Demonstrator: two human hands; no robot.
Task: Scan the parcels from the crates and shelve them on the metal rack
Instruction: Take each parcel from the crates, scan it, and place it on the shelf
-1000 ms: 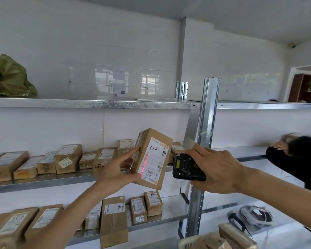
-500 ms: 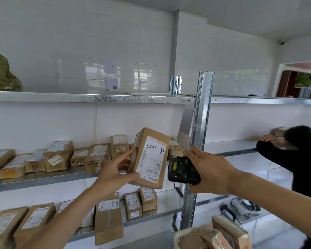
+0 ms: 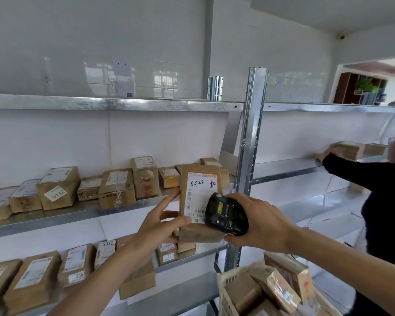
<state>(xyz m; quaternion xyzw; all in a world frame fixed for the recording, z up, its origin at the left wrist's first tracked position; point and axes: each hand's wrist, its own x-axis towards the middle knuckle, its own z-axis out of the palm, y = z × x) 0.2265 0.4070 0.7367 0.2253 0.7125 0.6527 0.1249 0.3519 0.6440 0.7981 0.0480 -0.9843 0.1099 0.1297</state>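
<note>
- The parcel (image 3: 200,201), a brown cardboard box with a white label facing us, is held up in front of the middle shelf (image 3: 62,215) of the metal rack (image 3: 252,142), close to the upright post
- The left hand (image 3: 160,222) grasps it at its lower left edge, thumb across the front, forefinger stretched up along the side
- The right hand (image 3: 258,222) is wrapped round the black scanner (image 3: 226,214), which sits just in front of the label's lower right corner
- I'd judge the box light and stiff, since one hand carries it by an edge; the card should give a dry, sure grip, best taken by its long sides
- Room is tight: shelved boxes (image 3: 116,188) crowd the shelf right behind, so the likeliest gap looks to be near the post
- A crate (image 3: 226,290) of more parcels stands low on the right
- Another person (image 3: 383,201) reaches onto the next bay, well apart
</note>
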